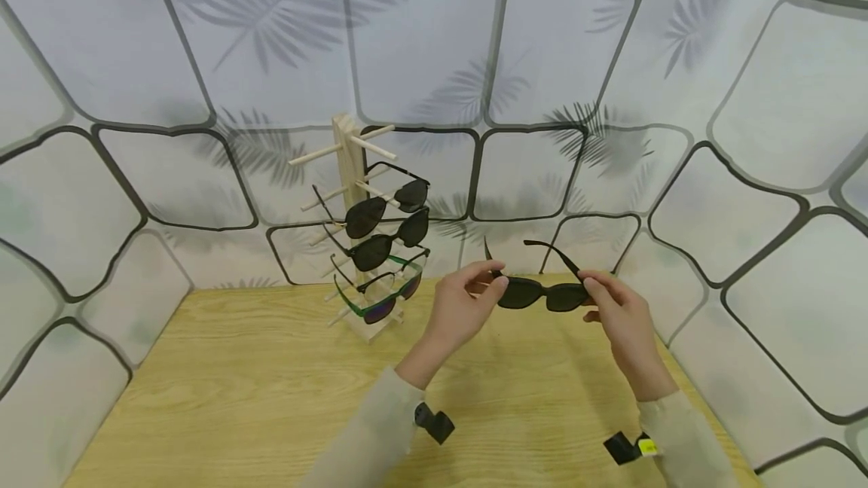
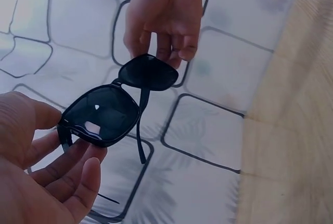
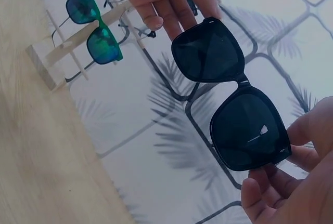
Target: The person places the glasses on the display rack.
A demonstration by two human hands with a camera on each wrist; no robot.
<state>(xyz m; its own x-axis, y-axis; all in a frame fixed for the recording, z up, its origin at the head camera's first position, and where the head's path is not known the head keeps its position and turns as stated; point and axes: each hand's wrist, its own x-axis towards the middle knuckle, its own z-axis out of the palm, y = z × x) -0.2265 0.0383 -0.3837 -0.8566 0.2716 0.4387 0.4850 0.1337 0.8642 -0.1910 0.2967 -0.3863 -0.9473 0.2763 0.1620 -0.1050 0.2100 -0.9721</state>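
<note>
Black sunglasses are held up above the table between both hands, with the temples unfolded and pointing away. My left hand pinches the frame at its left hinge corner. At the opposite corner my right hand pinches the frame between thumb and fingers. Both dark lenses show in the right wrist view, where the sunglasses span from hand to hand. To the left of my hands stands a wooden glasses rack bearing several pairs, including dark sunglasses and green-framed sunglasses. The rack's topmost pegs hold nothing.
The rack's square base rests on a wood-grain table near its back edge. Patterned walls with leaf shapes enclose the table at the back and both sides. A small black camera sits on each wrist.
</note>
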